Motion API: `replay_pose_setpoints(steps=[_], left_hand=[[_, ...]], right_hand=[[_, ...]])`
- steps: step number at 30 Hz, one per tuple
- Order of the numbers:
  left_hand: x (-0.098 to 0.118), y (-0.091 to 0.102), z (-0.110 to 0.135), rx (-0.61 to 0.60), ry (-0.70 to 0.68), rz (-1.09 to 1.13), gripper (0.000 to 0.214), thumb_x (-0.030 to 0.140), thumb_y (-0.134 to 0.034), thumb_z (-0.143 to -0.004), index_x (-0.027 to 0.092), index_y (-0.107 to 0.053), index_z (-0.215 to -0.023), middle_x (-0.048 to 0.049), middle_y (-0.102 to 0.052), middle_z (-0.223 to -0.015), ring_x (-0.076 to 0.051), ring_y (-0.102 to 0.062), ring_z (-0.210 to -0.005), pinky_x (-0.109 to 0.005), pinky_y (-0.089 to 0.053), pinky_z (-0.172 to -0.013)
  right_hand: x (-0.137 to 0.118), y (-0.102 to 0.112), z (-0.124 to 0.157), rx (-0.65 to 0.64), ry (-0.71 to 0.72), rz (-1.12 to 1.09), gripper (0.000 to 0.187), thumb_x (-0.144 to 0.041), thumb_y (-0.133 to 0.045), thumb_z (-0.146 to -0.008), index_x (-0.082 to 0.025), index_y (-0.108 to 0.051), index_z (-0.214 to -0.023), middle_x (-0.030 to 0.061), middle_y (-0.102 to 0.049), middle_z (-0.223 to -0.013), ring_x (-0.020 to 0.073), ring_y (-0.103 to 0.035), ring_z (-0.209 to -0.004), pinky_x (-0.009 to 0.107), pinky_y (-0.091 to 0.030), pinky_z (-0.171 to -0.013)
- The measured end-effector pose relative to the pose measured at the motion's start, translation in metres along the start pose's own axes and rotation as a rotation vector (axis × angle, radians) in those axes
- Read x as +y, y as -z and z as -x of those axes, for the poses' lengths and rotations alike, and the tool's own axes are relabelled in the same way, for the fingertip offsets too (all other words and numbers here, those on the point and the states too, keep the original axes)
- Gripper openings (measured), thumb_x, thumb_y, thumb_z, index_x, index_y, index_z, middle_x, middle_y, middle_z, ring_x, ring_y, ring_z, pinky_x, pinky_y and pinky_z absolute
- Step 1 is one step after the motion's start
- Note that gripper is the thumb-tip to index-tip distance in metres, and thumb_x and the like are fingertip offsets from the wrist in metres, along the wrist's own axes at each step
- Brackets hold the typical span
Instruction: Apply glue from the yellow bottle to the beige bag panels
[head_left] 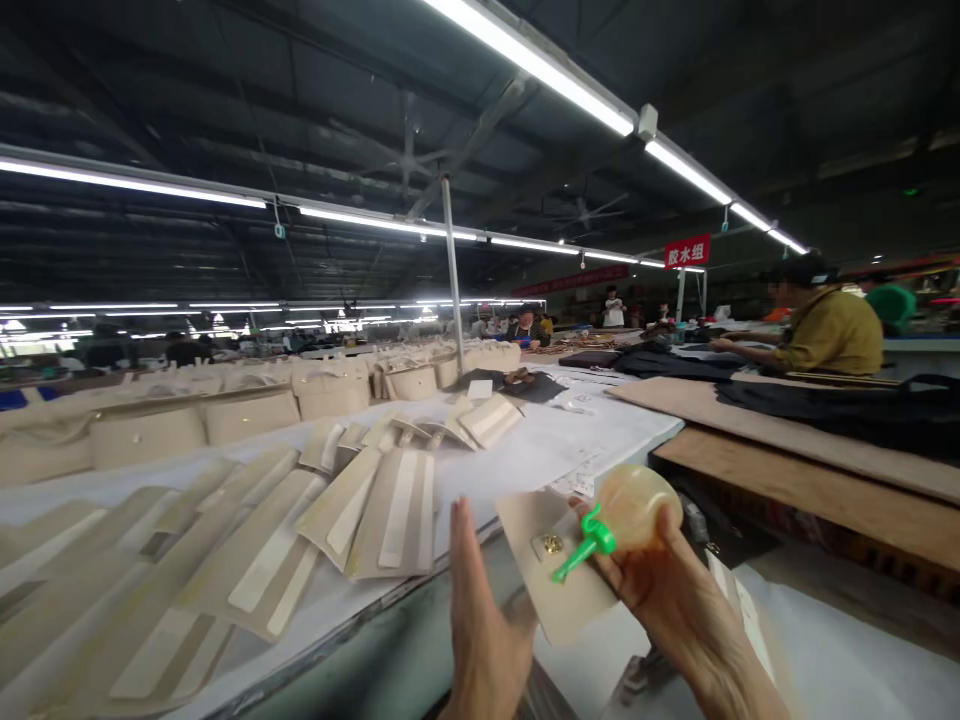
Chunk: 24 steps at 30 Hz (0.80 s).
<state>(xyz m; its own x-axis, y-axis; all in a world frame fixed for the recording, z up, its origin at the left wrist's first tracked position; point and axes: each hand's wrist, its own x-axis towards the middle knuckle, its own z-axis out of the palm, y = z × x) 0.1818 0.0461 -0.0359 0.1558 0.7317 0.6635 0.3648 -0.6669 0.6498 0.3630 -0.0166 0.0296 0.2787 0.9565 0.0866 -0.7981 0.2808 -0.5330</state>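
My right hand (667, 590) is wrapped round a squeeze bottle (637, 505) with a green nozzle, its contents yellowish. The nozzle tip points down and left, over a beige panel (544, 590) with a small gold metal fitting (552, 543) on it. Whether the tip touches the panel I cannot tell. Left of the panel, my left hand (484, 630) is raised with its fingers stretched out. Its thumb side meets the panel's edge, and the thumb's end is hidden there. Several beige flap pieces (394, 515) with pale strips lie overlapping on the white-covered table (555, 430).
Rows of beige bags (251, 415) stand along the table's far side. A dark cloth (517, 385) lies farther back. On the right, a wooden board (810, 490) and black material (847, 410) lie near a person in a mustard top (832, 330). A metal post (453, 270) rises behind the table.
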Motion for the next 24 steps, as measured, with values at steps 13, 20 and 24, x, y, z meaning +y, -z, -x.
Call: replay_pose_setpoints(steps=[13,20,24], left_hand=[[0.020,0.074,-0.001,-0.212,-0.575,-0.344,0.059,0.012,-0.042,-0.098,0.029,-0.035,-0.154,-0.0048,-0.078,-0.091,-0.023,-0.074,-0.076,-0.041,-0.062,-0.082],[0.015,0.078,0.034,0.041,0.083,-0.060,0.038,0.035,-0.050,-0.100,0.024,-0.063,-0.135,-0.0077,-0.079,-0.108,-0.018,-0.078,-0.086,-0.017,-0.057,-0.074],[0.016,0.084,0.046,0.085,0.329,0.085,0.046,0.054,-0.052,-0.095,0.022,-0.077,-0.114,-0.0133,-0.080,-0.102,-0.025,-0.076,-0.081,-0.028,-0.055,-0.081]], right_hand=[[0.016,-0.011,0.016,-0.174,-0.187,-0.068,0.052,-0.035,-0.094,-0.062,-0.019,-0.074,-0.107,0.0151,-0.077,-0.108,0.0367,-0.072,-0.102,0.035,-0.066,-0.070],[-0.001,-0.004,0.033,-0.140,-0.184,0.005,0.088,-0.052,-0.095,-0.052,-0.024,-0.061,-0.129,0.0273,-0.058,-0.138,0.0423,-0.062,-0.119,0.042,-0.061,-0.087],[-0.004,-0.012,0.045,-0.127,-0.089,0.031,0.091,-0.049,-0.096,-0.053,-0.028,-0.059,-0.134,0.0262,-0.063,-0.132,0.0358,-0.071,-0.105,0.037,-0.065,-0.074]])
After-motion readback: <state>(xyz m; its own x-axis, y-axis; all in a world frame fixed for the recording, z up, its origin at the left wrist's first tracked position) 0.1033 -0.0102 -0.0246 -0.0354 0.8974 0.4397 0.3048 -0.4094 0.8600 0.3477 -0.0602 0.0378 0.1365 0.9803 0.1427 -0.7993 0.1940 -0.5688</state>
